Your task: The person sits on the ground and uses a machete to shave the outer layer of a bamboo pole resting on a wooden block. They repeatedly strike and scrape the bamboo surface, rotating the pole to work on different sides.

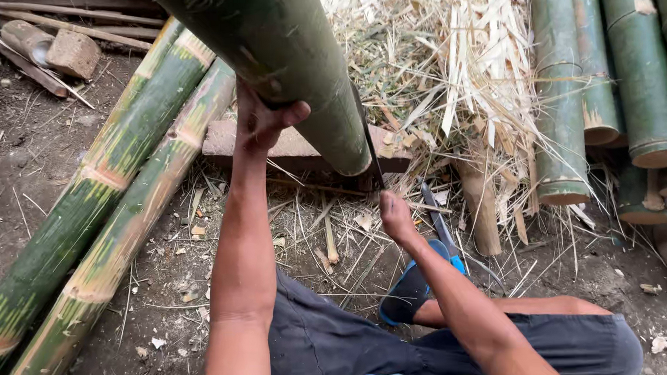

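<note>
Nearest the camera: dark grey shorts (pixel 331 343) and a bent knee fill the bottom edge; a blue sandal (pixel 409 290) sits on the dirt just beyond.
Left arm: reaches straight forward and up from the lower middle, forearm almost vertical in the picture.
Left hand (pixel 261 120): wrapped against the underside of the thick green bamboo pole (pixel 284 56), thumb hooked round its right flank, fingers hidden behind it; a firm grasp.
Right arm: comes in from the lower right, bent at the elbow, forearm slanting up and left.
Right hand (pixel 395 216): clenched on the handle of a long dark blade (pixel 367 138); the handle itself is hidden in the fist.
Blade: stands nearly upright, its edge lying along the right side of the pole near the pole's cut end.
Pole: tilts from the top of the view down to a flat reddish block (pixel 295 148), its lower end resting on or just above the block; which, I cannot tell.
Ground beside the hand: a second dark tool (pixel 440 224) lies on the dirt amid chips and splinters.
Left side: two long mottled bamboo stems (pixel 105 210) lie side by side, touching.
Far middle: a heap of pale bamboo shavings (pixel 455 65).
Far right: a stack of cut green bamboo sections (pixel 603 82).
Containers: one short hollow bamboo piece (pixel 25 39) at the top left; its contents cannot be made out.
</note>
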